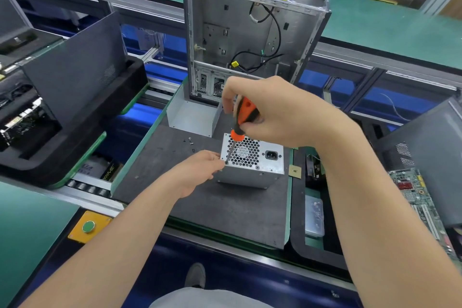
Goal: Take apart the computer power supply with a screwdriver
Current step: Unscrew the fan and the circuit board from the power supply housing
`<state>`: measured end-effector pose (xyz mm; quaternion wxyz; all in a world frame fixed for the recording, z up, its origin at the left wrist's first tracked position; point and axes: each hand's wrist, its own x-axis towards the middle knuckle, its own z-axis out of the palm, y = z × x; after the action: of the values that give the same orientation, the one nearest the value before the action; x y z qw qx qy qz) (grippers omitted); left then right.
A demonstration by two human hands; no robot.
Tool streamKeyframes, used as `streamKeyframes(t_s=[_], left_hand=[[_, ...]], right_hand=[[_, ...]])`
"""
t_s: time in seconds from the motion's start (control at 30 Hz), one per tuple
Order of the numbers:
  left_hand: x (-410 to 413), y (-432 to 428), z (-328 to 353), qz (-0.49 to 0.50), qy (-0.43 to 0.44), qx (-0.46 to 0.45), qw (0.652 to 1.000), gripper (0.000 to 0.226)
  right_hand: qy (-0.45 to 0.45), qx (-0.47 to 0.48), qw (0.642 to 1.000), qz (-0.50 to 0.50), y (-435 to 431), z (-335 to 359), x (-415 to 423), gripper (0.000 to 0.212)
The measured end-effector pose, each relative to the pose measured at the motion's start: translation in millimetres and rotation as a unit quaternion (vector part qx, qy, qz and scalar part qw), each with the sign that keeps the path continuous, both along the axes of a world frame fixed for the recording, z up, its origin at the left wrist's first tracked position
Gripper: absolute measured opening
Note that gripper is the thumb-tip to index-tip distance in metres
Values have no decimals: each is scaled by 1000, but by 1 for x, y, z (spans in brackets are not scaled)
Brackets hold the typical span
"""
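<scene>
A silver power supply (260, 170) stands on the dark work mat (225, 210), its fan grille and power socket facing up. My right hand (277, 112) grips the orange and black handle of a screwdriver (243, 117). The shaft slants down to the grille's near left corner, where the tip meets the metal. My left hand (202, 170) presses against the left side of the power supply, fingertips beside the screwdriver tip. Several small dark screws (190, 141) lie loose on the mat to the left of the unit.
An empty open computer case (250, 32) stands upright behind the mat, cables hanging inside. A bent metal cover (192, 115) sits at its foot. Dark trays with panels lie left (70, 87); a circuit board (420, 205) lies right. A green button (88, 227) sits near left.
</scene>
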<state>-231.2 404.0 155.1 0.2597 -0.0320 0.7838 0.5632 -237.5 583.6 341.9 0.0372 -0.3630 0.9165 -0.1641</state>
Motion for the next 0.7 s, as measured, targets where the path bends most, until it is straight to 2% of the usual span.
streamKeyframes(t_s=[0.07, 0.13, 0.2, 0.23, 0.27, 0.4, 0.5, 0.6, 0.67, 0.7], left_hand=[[0, 0, 0, 2, 2, 1, 1000, 21], [-1, 1, 0, 6, 4, 2, 1000, 24], [-1, 1, -1, 7, 1, 2, 1000, 22], [-2, 1, -2, 8, -1, 4, 1000, 22], [-2, 1, -2, 11, -2, 8, 1000, 23], [-2, 0, -4, 23, -4, 24, 999, 23], [-3, 1, -6, 27, -10, 24, 999, 18], [-3, 2, -7, 34, -14, 22, 999, 15], [-3, 2, -7, 32, -12, 21, 999, 17], [-3, 1, -7, 28, -11, 19, 999, 19]], right_hand=[[5, -3, 1000, -9, 0, -4, 2, 30], [57, 0, 995, -80, -7, -11, 3, 17], [113, 48, 975, -185, -12, -16, 0, 43], [122, 63, 969, -206, -13, -16, -3, 49], [121, 59, 972, -193, -12, -17, -5, 46], [56, 14, 997, -43, -8, -7, -1, 5], [21, 18, 999, 18, -4, 1, 2, 28], [17, 18, 1000, 13, -2, -1, 6, 32], [54, 12, 997, -49, -7, -8, 8, 15], [83, 19, 992, -93, -10, -11, 7, 19]])
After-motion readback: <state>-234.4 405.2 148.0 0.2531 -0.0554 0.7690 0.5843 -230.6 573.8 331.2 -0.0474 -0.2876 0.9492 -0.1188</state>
